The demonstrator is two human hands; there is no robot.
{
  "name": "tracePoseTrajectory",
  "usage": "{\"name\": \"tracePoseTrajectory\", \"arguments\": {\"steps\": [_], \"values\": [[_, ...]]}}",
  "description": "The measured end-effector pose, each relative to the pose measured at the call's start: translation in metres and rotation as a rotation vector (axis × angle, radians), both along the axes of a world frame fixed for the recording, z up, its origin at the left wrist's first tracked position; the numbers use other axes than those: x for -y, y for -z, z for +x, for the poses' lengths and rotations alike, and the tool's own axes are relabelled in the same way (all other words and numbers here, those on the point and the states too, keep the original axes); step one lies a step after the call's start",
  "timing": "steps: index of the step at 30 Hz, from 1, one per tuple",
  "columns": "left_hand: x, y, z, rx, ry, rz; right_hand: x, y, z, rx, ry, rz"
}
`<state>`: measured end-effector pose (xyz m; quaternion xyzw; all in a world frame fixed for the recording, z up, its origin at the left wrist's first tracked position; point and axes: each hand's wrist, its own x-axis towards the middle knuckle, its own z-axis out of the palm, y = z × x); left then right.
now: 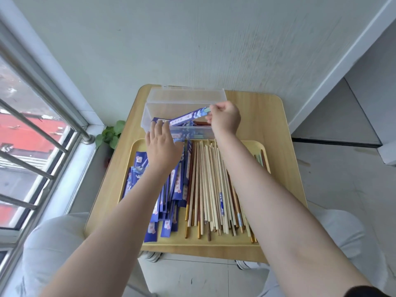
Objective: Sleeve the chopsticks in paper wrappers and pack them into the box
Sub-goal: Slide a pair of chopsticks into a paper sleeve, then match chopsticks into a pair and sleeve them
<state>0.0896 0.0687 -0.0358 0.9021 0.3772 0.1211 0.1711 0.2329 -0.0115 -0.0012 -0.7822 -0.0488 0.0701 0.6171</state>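
Evidently early on, the left hand [161, 144] and right hand [225, 117] each pinch an end of one blue-sleeved pair [184, 117] over the clear box [171, 99], which holds few, while many bare chopsticks [212, 187] and empty wrappers [171, 194] wait on the tray [192, 243].

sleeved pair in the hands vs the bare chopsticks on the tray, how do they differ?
1. The sleeved pair is covered by a blue printed wrapper with only its tip showing; the bare chopsticks show wood.
2. The sleeved pair is held over the clear box, left hand at one end, right hand at the other; the bare chopsticks lie on the tray.
3. The sleeved pair runs crosswise; the bare chopsticks point away from the person.
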Motion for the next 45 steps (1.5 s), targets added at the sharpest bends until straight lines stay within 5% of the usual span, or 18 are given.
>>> {"name": "tracePoseTrajectory", "arguments": {"steps": [11, 17, 21, 25, 31, 39, 45], "values": [[0.004, 0.007, -0.002, -0.005, 0.015, -0.022, -0.010, 0.017, -0.021, 0.440, -0.376, -0.900], [0.005, 0.003, -0.003, -0.028, 0.049, -0.058, -0.005, 0.007, -0.030, 0.599, -0.615, -1.199], [0.005, 0.002, -0.009, 0.085, 0.049, -0.087, -0.002, 0.002, -0.033, 0.645, -0.580, -1.204], [0.016, 0.000, -0.025, 0.220, -0.105, -0.025, 0.011, -0.003, -0.050, 0.757, -0.408, -0.979], [0.029, -0.002, -0.050, 0.001, -0.293, -0.246, 0.028, 0.021, -0.091, 0.214, -0.717, -0.947], [0.034, 0.008, -0.067, 0.075, -0.239, -0.445, 0.041, 0.030, -0.116, 0.098, -0.708, -0.948], [0.035, 0.005, -0.070, 0.097, -0.228, -0.453, 0.045, 0.021, -0.118, 0.184, -0.619, -0.986]]}}
